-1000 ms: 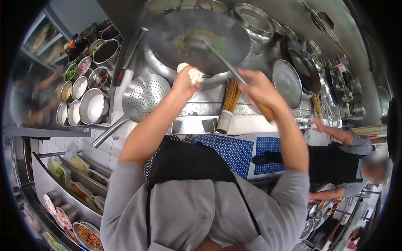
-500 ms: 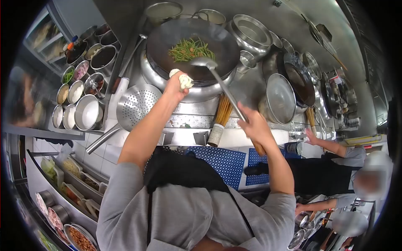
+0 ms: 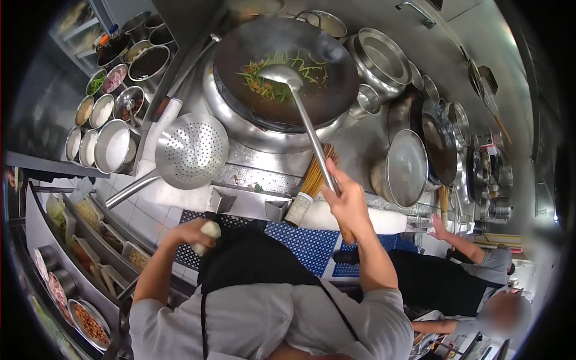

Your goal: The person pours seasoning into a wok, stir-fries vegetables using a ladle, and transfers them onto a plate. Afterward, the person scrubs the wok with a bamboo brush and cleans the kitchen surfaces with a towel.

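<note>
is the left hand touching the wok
No, the left hand is down by the black apron, well apart from the wok.

The single head view looks forward and down from close by, over the shirt (image 3: pixel 246 312) toward the wok (image 3: pixel 336 78).

We can read no text, label, brand, number or sign anywhere. The pale wrap (image 3: pixel 299 209) on the handle of the bamboo brush (image 3: pixel 312 180), at the near edge of the stove counter (image 3: pixel 243 171), bears fine grey marks that we cannot make out as letters. The orange- and blue-capped bottles (image 3: pixel 103 42) by the far end of the side counter (image 3: pixel 54 164) are too small for us to read.
</note>
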Demonstrator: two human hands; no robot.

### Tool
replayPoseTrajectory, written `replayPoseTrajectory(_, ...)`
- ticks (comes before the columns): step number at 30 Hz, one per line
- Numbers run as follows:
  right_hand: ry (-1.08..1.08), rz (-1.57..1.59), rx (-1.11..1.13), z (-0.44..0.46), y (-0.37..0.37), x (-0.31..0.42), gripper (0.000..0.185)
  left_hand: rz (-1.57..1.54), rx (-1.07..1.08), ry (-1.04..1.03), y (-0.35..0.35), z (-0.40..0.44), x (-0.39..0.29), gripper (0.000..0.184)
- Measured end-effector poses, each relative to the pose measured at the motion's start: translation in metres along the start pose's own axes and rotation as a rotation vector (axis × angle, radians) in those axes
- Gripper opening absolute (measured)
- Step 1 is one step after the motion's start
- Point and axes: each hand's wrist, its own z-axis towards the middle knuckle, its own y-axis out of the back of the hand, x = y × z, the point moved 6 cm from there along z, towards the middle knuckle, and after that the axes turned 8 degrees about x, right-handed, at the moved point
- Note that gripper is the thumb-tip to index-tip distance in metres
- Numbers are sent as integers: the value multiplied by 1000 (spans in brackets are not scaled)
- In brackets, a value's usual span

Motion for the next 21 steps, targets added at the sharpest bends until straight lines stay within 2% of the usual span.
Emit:
replayPoseTrajectory(1,15,-8,25,-4,3,2,56,92,-75,60,-7,18,13,40)
replayPoseTrajectory(2,29,-14,48,-6,6,7,56,226,-158,132,-15,47,27,44)
replayPoseTrajectory(3,-93,-84,122,5,10,15,56,385,-182,63,-27,77,29,45)
replayPoseTrajectory(4,-42,-123,71,26,13,14,56,649,-112,-227,-43,125,44,44)
replayPoseTrajectory(5,9,-163,21,52,13,7,57,749,-111,-319,-64,154,32,48)
replayPoseTrajectory(7,42,-265,-77,89,15,7,58,821,53,-174,-91,210,23,47)
replayPoseTrajectory(8,31,-325,-130,105,15,11,58,780,181,-128,-99,209,-14,51)
replayPoseTrajectory(10,79,-331,-209,124,13,16,58,617,366,22,-120,316,77,63)
replayPoseTrajectory(11,100,-337,-245,129,14,16,58,610,342,30,-128,327,84,67)
replayPoseTrajectory(12,48,-273,-167,131,11,14,57,602,320,37,-132,338,83,72)
replayPoseTrajectory(14,-61,-140,-12,119,3,7,57,602,314,37,-139,350,77,69)
replayPoseTrajectory(15,39,-75,-3,107,1,-1,57,609,322,32,-141,357,75,68)
replayPoseTrajectory(19,29,51,77,17,3,10,60,626,349,13,-142,372,74,63)
replayPoseTrajectory(21,-143,287,157,-9,9,7,59,639,346,8,-138,362,74,61)
